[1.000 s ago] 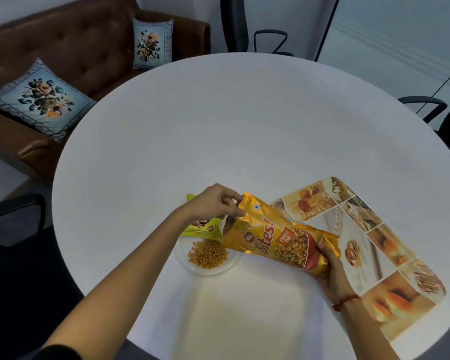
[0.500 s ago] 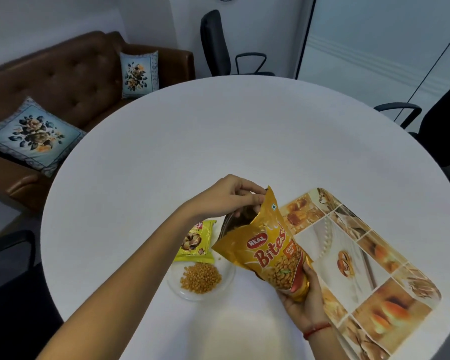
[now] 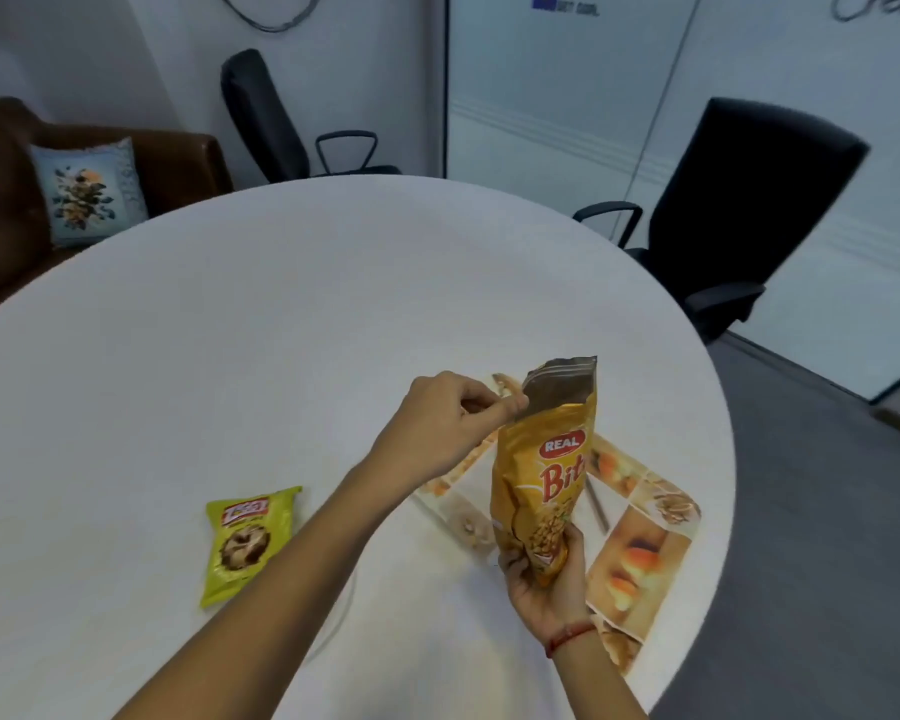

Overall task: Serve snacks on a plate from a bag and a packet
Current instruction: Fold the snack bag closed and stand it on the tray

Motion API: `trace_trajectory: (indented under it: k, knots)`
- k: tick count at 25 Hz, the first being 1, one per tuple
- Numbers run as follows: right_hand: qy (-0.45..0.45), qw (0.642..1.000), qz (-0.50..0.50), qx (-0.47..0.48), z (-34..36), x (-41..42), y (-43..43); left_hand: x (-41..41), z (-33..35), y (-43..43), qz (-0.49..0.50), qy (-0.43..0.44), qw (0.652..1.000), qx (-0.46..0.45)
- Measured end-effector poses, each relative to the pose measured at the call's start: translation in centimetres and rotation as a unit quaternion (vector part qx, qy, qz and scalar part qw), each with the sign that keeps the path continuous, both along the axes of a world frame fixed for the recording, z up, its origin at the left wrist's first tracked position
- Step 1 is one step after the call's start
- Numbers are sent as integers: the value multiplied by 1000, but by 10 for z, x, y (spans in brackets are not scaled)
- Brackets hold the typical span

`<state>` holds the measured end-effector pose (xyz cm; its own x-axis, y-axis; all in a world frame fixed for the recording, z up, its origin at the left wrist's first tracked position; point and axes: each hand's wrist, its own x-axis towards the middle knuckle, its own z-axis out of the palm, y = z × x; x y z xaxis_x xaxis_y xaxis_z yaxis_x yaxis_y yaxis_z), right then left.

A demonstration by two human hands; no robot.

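A golden snack bag (image 3: 544, 459) stands upright above the table, its top gaping. My right hand (image 3: 544, 584) grips its bottom from below. My left hand (image 3: 445, 426) pinches the left corner of the bag's mouth. A small green packet (image 3: 245, 543) lies flat on the white round table (image 3: 230, 356), left of my left forearm. A thin curved edge of the clear plate (image 3: 346, 610) shows just right of that forearm; the rest of the plate and the snacks on it are hidden under the arm.
A placemat with food pictures (image 3: 640, 543) lies under and right of the bag. Black office chairs stand at the far side (image 3: 266, 116) and at the right (image 3: 739, 210). A brown sofa with a floral cushion (image 3: 87, 192) is at the left.
The bag has swung from tilted over the plate to upright and moved right. My left hand stayed at its mouth. The view has lifted and turned right, hiding the plate under my left arm.
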<state>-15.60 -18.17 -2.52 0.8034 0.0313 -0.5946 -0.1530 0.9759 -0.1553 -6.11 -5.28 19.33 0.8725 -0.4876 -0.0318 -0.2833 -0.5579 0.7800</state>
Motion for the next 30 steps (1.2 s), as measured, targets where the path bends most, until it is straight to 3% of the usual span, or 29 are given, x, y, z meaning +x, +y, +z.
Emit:
trace_trajectory:
  k: [6, 11, 13, 14, 16, 18, 21, 23, 27, 29, 30]
  knots:
    - [7, 997, -69, -32, -5, -19, -51, -22, -14, -70, -84, -99, 990, 55]
    - [75, 973, -164, -144, -6, -39, -92, -48, -46, -108, -67, -162, 984, 35]
    - [116, 960, -89, -239, -2, -51, -112, -57, -57, -113, -68, -169, 983, 31]
    - [160, 936, -17, -314, 1, -58, -123, -60, -63, -116, -71, -172, 982, 26]
    - [248, 843, 122, -462, 10, -66, -143, -60, -70, -115, -60, -172, 983, 2]
    - [294, 752, 172, -565, 23, -70, -162, -63, -76, -112, -56, -170, 984, -18]
    - [284, 704, 186, -623, 46, -66, -176, -70, -76, -108, -60, -189, 979, -35]
    - [220, 650, 160, -710, 64, -57, -176, -70, -74, -104, -61, -202, 977, -29]
    - [-34, 554, 12, -832, 134, -41, -162, -62, -71, -92, -20, -169, 985, 7]
    - [-117, 509, 87, -848, 164, -33, -159, -62, -69, -88, -5, -142, 989, 33]
    - [-124, 461, 161, -864, 171, -28, -160, -62, -67, -88, -4, -137, 989, 45]
